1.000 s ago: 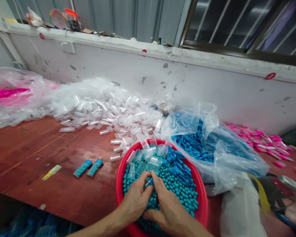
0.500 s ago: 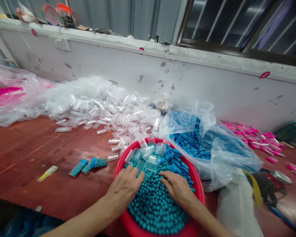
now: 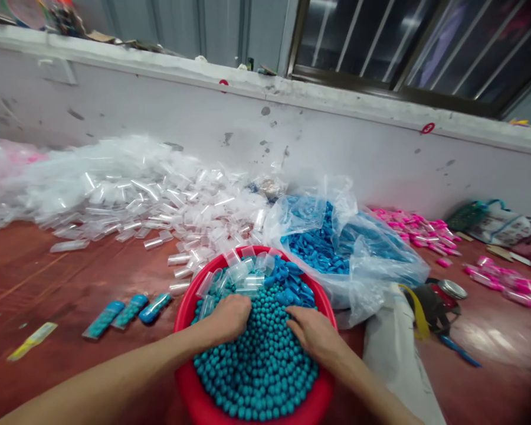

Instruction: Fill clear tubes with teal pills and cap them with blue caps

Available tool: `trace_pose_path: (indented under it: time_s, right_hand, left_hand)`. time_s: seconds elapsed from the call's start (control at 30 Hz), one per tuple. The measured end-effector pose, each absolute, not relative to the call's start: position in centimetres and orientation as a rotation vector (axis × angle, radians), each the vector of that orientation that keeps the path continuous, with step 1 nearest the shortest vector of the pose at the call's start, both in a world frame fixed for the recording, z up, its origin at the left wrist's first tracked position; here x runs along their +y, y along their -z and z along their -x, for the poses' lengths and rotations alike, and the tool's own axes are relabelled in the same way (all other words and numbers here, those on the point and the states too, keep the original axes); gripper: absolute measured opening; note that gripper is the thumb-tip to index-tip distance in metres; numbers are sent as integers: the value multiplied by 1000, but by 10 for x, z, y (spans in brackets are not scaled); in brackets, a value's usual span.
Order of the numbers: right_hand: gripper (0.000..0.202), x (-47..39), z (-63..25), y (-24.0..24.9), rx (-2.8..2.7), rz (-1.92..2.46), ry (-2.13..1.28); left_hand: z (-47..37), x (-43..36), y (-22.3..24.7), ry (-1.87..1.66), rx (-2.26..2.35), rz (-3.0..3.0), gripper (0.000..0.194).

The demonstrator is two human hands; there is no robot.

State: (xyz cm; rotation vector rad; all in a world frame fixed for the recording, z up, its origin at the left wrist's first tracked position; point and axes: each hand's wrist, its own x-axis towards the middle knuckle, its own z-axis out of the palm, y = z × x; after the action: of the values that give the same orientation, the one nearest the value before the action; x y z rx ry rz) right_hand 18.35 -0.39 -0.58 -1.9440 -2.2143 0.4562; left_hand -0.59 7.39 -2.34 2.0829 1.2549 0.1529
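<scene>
A red basin (image 3: 186, 378) holds many teal beads (image 3: 261, 366), with clear plastic tubes (image 3: 243, 271) and blue caps (image 3: 292, 283) at its far side. Over the beads at the left, my left hand (image 3: 232, 317) is closed, its fingers curled in; what it holds, if anything, is hidden. My right hand (image 3: 312, 333) rests on the beads at the right, fingertips bent down among them; whether it grips any cannot be made out. Left of the basin, filled tubes with blue caps (image 3: 130, 311) lie side by side on the red table (image 3: 92, 378).
A large heap of clear tubes (image 3: 150, 195) lies against the wall. Behind the basin is a plastic bag (image 3: 367, 265) of blue caps. Pink-capped tubes (image 3: 416, 227), a white sack (image 3: 393, 354) and a strap with a metal lid (image 3: 452, 289) are at the right.
The view has swung to the right. My left hand has closed more and drawn back from the clear tubes. The filled tubes at the left now lie apart, one turned differently.
</scene>
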Motion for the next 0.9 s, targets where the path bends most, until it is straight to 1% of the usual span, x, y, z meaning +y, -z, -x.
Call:
trace_pose_path:
  time_s: [0.1, 0.2, 0.3, 0.37, 0.47, 0.53, 0.6, 0.67, 0.7, 0.83, 0.9]
  right_hand:
    - [32, -5, -161, 17, -2345, 1984, -469]
    - [33, -3, -145, 25, -2425, 1910, -468]
    - [24, -1, -149, 20, -2413, 1821, -545]
    - [16, 1, -158, 9, -2401, 1838, -554]
    - [14, 4, -170, -6, -2381, 2009, -319]
    - [19, 6, -174, -6, -2367, 2155, -96]
    - [29, 7, -174, 2, -2370, 2226, 60]
    - [36, 5, -172, 11, -2397, 2192, 116]
    - [36, 4, -171, 15, -2415, 2160, 121]
    - [24, -2, -168, 9, -2486, 2066, 126]
    - [22, -4, -166, -1, -2551, 1981, 120]
  left_hand:
    - [1, 73, 28, -126, 1236, -1966, 16]
    - [-2, 69, 34, -90, 1206, -1801, 17]
    - [-1, 64, 36, -90, 1146, -1665, 18]
    - [2, 64, 35, -129, 1077, -1529, 19]
    - [6, 66, 34, -200, 1016, -1249, 22]
    - [7, 68, 35, -225, 1028, -1144, 24]
    - [7, 69, 35, -241, 1035, -1104, 26]
    - [8, 67, 33, -267, 1026, -1068, 29]
    - [9, 66, 31, -284, 1022, -1054, 31]
    - [14, 55, 24, -385, 1042, -1037, 31]
    - [15, 50, 23, -439, 1038, -1053, 31]
